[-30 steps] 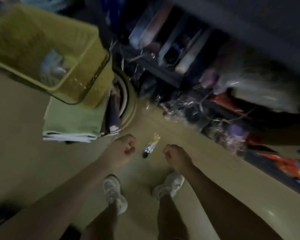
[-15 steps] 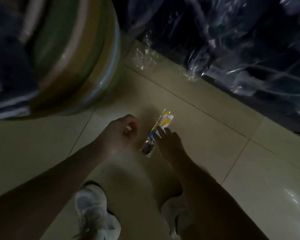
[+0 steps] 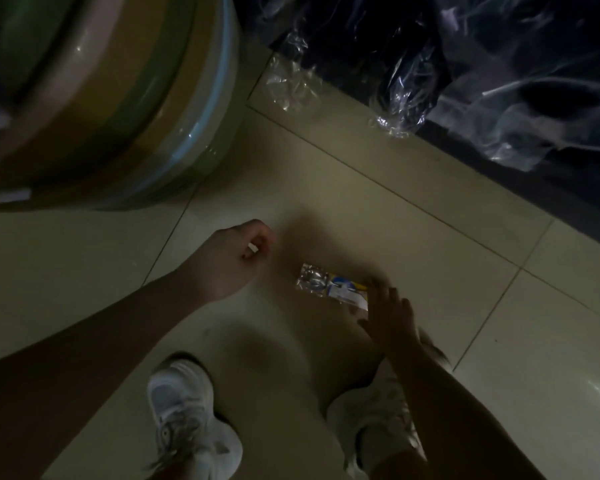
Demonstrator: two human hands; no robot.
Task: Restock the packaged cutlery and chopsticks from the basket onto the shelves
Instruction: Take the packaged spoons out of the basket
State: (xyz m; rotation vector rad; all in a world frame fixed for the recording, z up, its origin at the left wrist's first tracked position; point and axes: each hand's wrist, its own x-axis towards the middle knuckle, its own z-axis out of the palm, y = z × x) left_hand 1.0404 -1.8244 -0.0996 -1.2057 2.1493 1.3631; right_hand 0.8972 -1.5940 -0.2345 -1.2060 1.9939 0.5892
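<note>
The packet [image 3: 331, 286] has swung from upright to crosswise under the right hand [image 3: 392, 315].

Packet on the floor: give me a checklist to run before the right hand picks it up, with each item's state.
1. The cutlery packet lies flat on the floor tile, nothing on top except the fingers: ok.
2. Right hand open, fingertips at the packet's near end: ok.
3. Firm grip on the packet: not ok; the fingers are spread over it and not closed.
4. Left hand free to help: not ok; it is curled around a small white object.
5. Packet intact: cannot tell; the picture is dim and blurred.
6. Floor around the packet clear of the white shoes and the clear plastic wrap: ok.
</note>
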